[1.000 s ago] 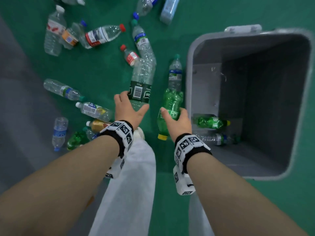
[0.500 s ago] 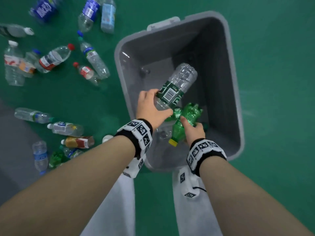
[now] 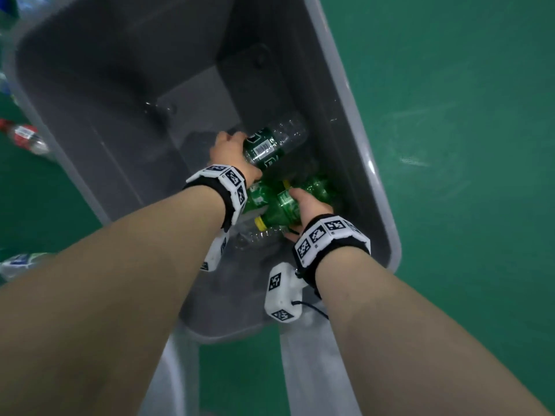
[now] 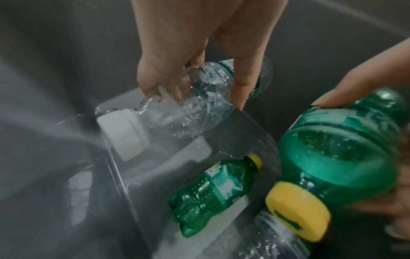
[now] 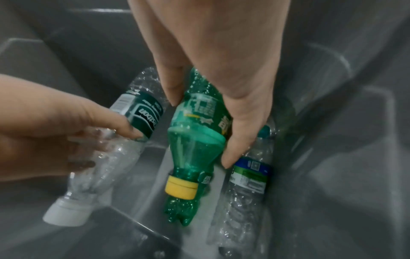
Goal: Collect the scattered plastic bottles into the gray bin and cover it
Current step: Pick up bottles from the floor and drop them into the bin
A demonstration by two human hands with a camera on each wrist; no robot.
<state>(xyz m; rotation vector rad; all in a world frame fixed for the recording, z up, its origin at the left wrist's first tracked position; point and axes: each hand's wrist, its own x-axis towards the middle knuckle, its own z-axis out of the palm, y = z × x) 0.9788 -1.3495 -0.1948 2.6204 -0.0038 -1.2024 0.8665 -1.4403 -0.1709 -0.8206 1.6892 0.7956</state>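
Right hand [image 5: 224,84] grips the green bottle [image 5: 197,133], yellow cap [image 5: 180,188] pointing down, inside the gray bin [image 5: 332,157]. At left, left hand [image 5: 51,126] holds a clear bottle [image 5: 124,140] with white cap. Two bottles lie on the bin floor beneath.

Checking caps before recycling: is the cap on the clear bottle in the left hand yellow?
No, the clear bottle held by the left hand has a white cap.

smooth green floor [image 3: 450,145], faint sheen.
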